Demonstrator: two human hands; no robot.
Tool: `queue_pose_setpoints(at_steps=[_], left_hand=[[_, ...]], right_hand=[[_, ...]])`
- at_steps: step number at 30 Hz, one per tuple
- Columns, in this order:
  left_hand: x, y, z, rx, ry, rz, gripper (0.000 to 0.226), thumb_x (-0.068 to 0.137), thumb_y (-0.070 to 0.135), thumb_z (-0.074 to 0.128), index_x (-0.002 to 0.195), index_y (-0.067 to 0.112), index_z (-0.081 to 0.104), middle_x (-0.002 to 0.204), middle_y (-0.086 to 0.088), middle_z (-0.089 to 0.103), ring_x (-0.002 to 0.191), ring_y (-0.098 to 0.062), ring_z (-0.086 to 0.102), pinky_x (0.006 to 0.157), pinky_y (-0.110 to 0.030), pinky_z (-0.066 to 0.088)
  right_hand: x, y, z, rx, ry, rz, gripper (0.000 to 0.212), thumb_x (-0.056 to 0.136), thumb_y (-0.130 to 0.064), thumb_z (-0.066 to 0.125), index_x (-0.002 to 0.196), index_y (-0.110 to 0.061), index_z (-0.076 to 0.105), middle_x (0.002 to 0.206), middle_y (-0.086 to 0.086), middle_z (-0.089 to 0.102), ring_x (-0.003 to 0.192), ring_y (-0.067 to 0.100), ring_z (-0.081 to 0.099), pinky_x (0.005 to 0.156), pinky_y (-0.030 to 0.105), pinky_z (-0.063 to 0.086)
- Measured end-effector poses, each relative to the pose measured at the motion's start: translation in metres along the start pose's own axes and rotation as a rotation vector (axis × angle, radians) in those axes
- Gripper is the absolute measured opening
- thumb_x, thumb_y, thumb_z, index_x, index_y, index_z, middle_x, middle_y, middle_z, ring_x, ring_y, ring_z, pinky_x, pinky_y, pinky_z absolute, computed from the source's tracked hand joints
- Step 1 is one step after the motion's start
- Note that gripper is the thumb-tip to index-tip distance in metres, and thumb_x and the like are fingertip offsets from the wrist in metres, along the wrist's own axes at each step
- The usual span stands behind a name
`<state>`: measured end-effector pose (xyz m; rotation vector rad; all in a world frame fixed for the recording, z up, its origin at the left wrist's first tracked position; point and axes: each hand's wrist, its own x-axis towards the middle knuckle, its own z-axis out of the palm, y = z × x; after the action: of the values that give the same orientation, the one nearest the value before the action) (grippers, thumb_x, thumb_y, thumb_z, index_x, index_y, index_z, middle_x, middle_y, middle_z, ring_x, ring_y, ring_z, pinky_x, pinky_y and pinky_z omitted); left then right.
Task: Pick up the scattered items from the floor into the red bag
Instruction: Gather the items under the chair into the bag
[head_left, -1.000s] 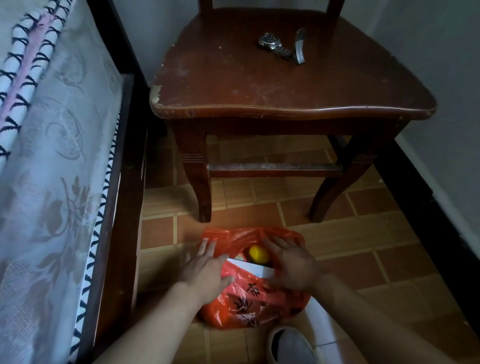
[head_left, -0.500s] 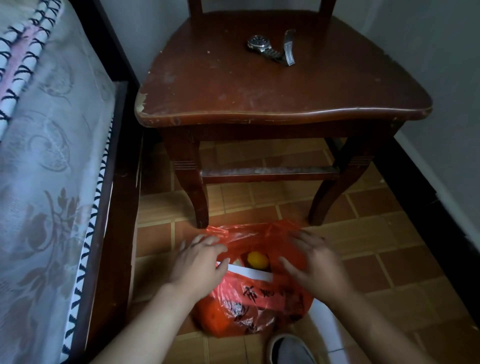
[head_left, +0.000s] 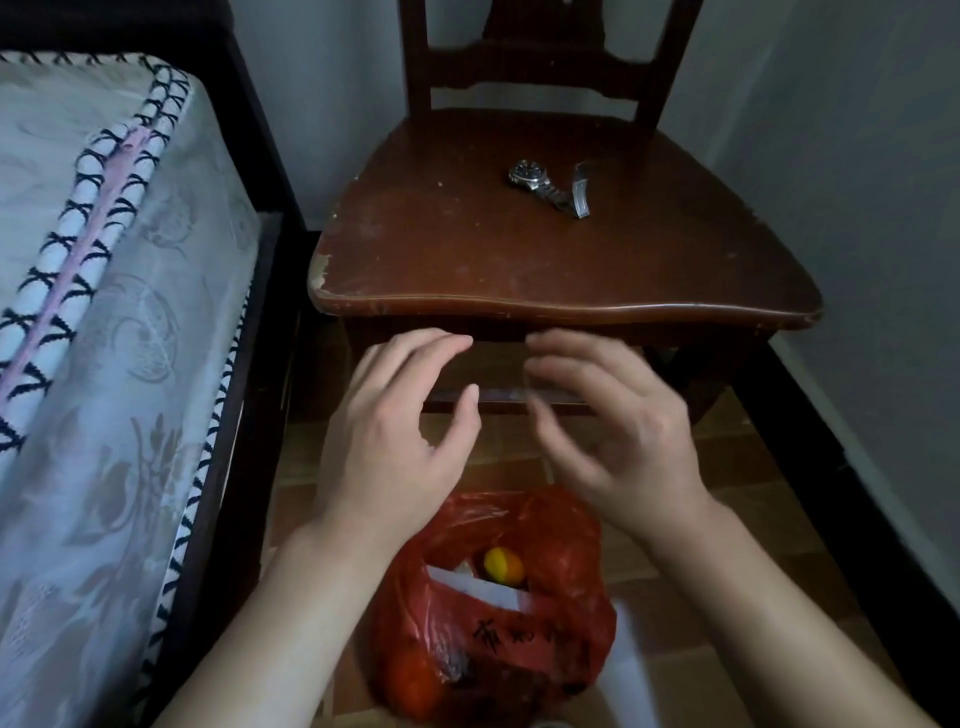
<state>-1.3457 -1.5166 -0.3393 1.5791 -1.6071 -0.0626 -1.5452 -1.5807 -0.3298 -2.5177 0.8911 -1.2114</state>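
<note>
Where tiles (head_left: 737, 499) meet chair (head_left: 561, 260), bed (head_left: 104, 312).

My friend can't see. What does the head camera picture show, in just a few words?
Two empty hands, left hand and right hand, hover open above a red bag on the tiled floor. Inside it show a yellow ball and a white paper. Behind stands a wooden chair with a wristwatch, beside a bed.

I hold my empty left hand (head_left: 400, 431) and right hand (head_left: 613, 431), fingers spread, above the crinkled red plastic bag (head_left: 561, 551) on the brown tiled floor (head_left: 727, 519), a small round yellow ball (head_left: 503, 565) showing inside it.
</note>
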Motion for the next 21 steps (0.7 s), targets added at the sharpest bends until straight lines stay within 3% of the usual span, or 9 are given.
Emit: queue_pose_setpoints(at_steps=[3, 6, 11, 14, 17, 21], left_hand=[[0.003, 0.003, -0.006, 0.006, -0.048, -0.061, 0.043, 0.100, 0.027, 0.064, 0.142, 0.018, 0.062, 0.143, 0.007, 0.056, 0.136, -0.009, 0.049, 0.114, -0.016, 0.036], [0.002, -0.002, -0.007, 0.025, -0.109, -0.120, 0.050, 0.101, 0.032, 0.062, 0.150, 0.024, 0.054, 0.152, 0.012, 0.048, 0.142, -0.004, 0.040, 0.113, -0.005, 0.024], [0.001, -0.007, -0.002, -0.002, -0.126, -0.132, 0.054, 0.100, 0.033, 0.062, 0.152, 0.026, 0.051, 0.154, 0.016, 0.045, 0.143, -0.003, 0.039, 0.113, -0.009, 0.026], [-0.001, -0.006, 0.001, -0.019, -0.159, -0.146, 0.051, 0.101, 0.035, 0.060, 0.151, 0.028, 0.051, 0.153, 0.019, 0.045, 0.144, -0.001, 0.037, 0.110, -0.010, 0.028], [-0.005, -0.008, 0.005, -0.031, -0.197, -0.159, 0.048, 0.102, 0.036, 0.059, 0.149, 0.029, 0.053, 0.151, 0.021, 0.045, 0.143, 0.002, 0.037, 0.106, -0.006, 0.028], [-0.007, -0.009, 0.008, -0.063, -0.199, -0.175, 0.044, 0.102, 0.034, 0.059, 0.145, 0.028, 0.057, 0.147, 0.022, 0.048, 0.141, 0.003, 0.039, 0.104, -0.003, 0.028]], right_hand=[[0.054, 0.004, -0.011, -0.086, 0.024, -0.018, 0.032, 0.098, -0.018, 0.071, 0.127, -0.005, 0.069, 0.138, 0.010, 0.062, 0.132, 0.023, 0.057, 0.108, 0.039, 0.049], [0.109, 0.025, -0.007, -0.228, -0.116, 0.138, 0.054, 0.096, -0.036, 0.069, 0.145, -0.017, 0.056, 0.156, 0.003, 0.044, 0.145, 0.024, 0.040, 0.116, 0.044, 0.042], [0.166, 0.067, 0.004, -0.381, -0.289, 0.273, 0.064, 0.096, -0.041, 0.070, 0.154, -0.024, 0.047, 0.162, 0.000, 0.035, 0.149, 0.027, 0.034, 0.119, 0.052, 0.039], [0.176, 0.083, 0.010, -0.353, -0.321, 0.395, 0.057, 0.099, -0.037, 0.068, 0.151, -0.020, 0.052, 0.160, 0.003, 0.038, 0.143, 0.030, 0.043, 0.117, 0.043, 0.041], [0.177, 0.087, 0.011, -0.381, -0.297, 0.404, 0.034, 0.101, -0.024, 0.066, 0.134, -0.017, 0.069, 0.144, 0.007, 0.056, 0.129, 0.029, 0.057, 0.103, 0.032, 0.045], [0.165, 0.074, -0.002, -0.340, -0.291, 0.433, 0.033, 0.101, -0.014, 0.065, 0.133, -0.023, 0.071, 0.141, 0.004, 0.063, 0.128, 0.025, 0.059, 0.097, 0.026, 0.043]])
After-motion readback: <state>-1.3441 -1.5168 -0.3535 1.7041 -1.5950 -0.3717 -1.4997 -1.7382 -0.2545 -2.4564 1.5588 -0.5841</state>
